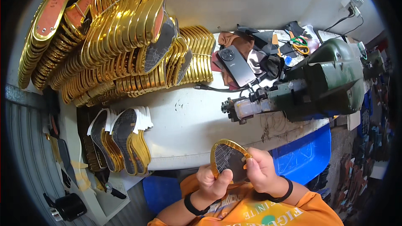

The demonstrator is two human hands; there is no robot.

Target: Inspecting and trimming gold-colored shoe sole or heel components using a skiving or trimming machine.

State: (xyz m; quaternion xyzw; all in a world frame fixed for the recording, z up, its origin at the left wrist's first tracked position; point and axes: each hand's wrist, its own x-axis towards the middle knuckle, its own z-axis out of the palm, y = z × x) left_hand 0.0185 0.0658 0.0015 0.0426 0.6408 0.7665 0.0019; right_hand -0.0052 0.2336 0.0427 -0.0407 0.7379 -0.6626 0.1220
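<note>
In front of my body I hold a shoe insole (229,159) with a dark grey face marked by pale lines and a shiny gold edge. My left hand (214,181) is closed on its lower left side, the thumb lying on the dark face. With thumb and fingers my right hand (262,170) pinches the gold edge at the upper right. A small gold bit shows at those fingertips; whether it is loose or part of the edging, I cannot tell. The insole's underside is hidden. Nearest to the left stands a small bundle of gold-edged insoles (138,144) with white pieces at the top.
Large tied stacks of gold-edged insoles (125,21) fill the table's back left. A dark green sewing machine (331,83) stands at right. Behind it lie a phone (235,66), fabric scraps (234,41) and scissors (300,46). A blue bin (301,155) sits below the table's front edge.
</note>
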